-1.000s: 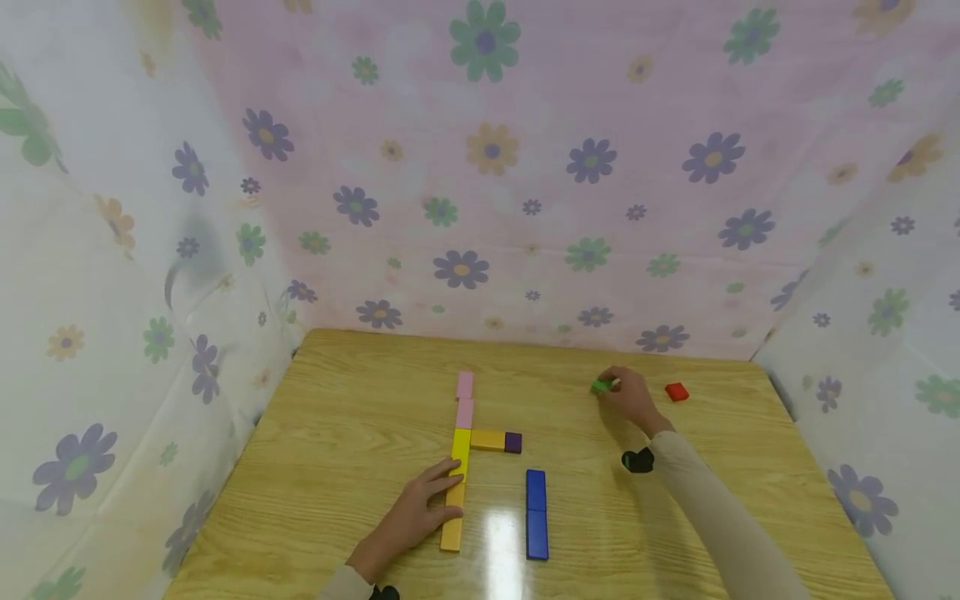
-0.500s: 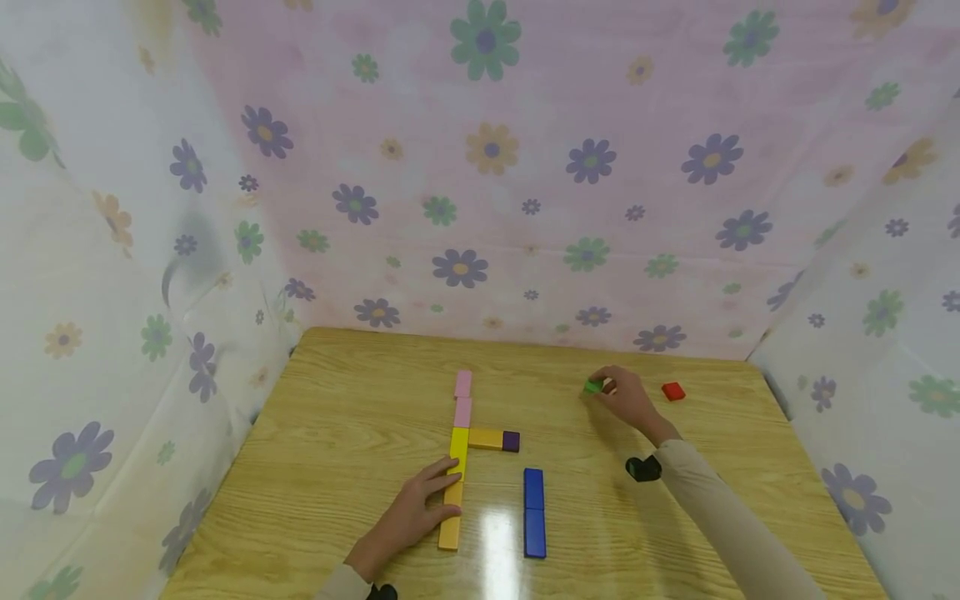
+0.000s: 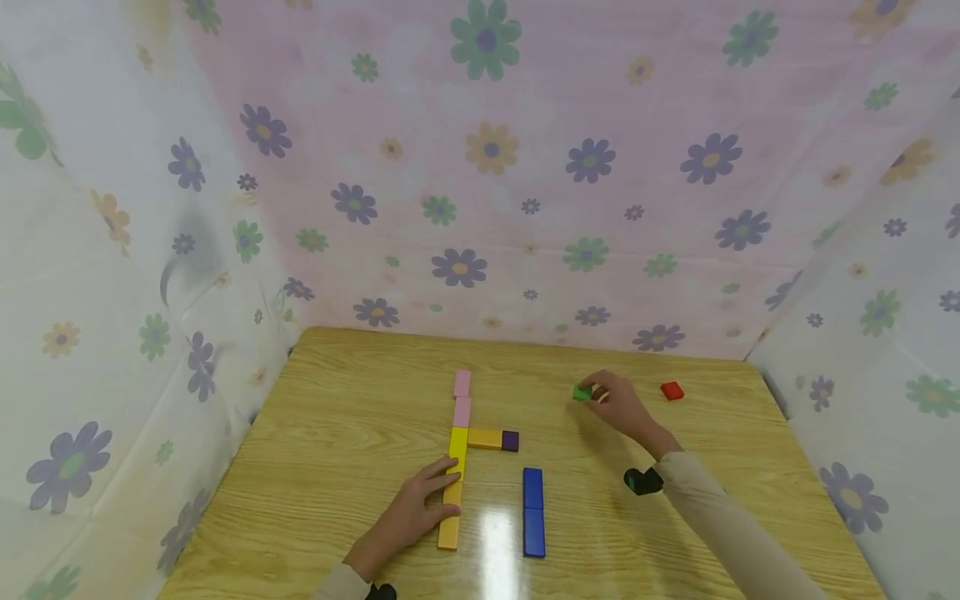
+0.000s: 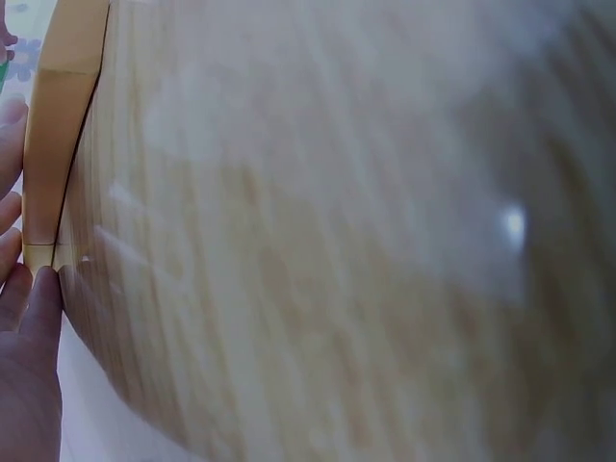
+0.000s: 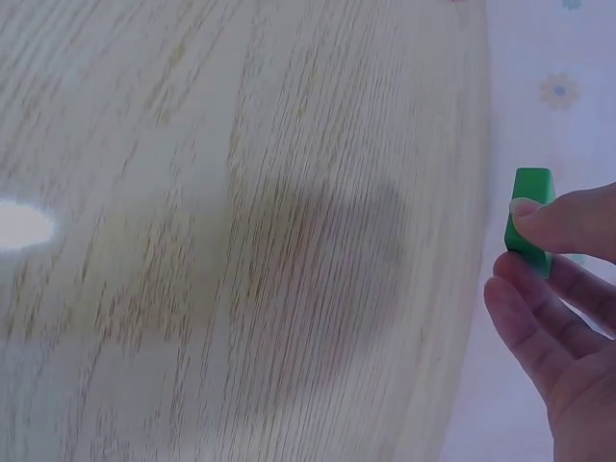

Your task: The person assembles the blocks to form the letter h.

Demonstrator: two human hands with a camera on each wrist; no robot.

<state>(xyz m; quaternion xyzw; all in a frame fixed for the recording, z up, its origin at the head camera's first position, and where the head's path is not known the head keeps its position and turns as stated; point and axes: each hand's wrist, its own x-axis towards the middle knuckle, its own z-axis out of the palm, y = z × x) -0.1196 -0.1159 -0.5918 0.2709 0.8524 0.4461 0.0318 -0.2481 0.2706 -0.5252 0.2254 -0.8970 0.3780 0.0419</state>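
My right hand (image 3: pixel 621 408) pinches a small green block (image 3: pixel 582 392) between thumb and fingers over the far right of the table; in the right wrist view the thumb lies across the green block (image 5: pixel 533 185). My left hand (image 3: pixel 408 507) rests with extended fingers on a line of flat blocks. Its fingertips touch the yellow block (image 3: pixel 458 442) and the orange block (image 3: pixel 448 535) at the near end. Two pink blocks (image 3: pixel 462 412) continue the line away from me, the farther one slightly offset. Sideways from the yellow block run an orange block (image 3: pixel 485 438) and a dark purple block (image 3: pixel 510 441).
Two blue blocks (image 3: pixel 533 512) lie end to end, right of the line. A red block (image 3: pixel 672 391) is at the far right. Flower-patterned cloth (image 3: pixel 491 208) encloses the wooden table (image 3: pixel 337 400) at the back and sides.
My right hand has moved left with the green block, away from the red block. My left hand and the laid blocks stay where they were.
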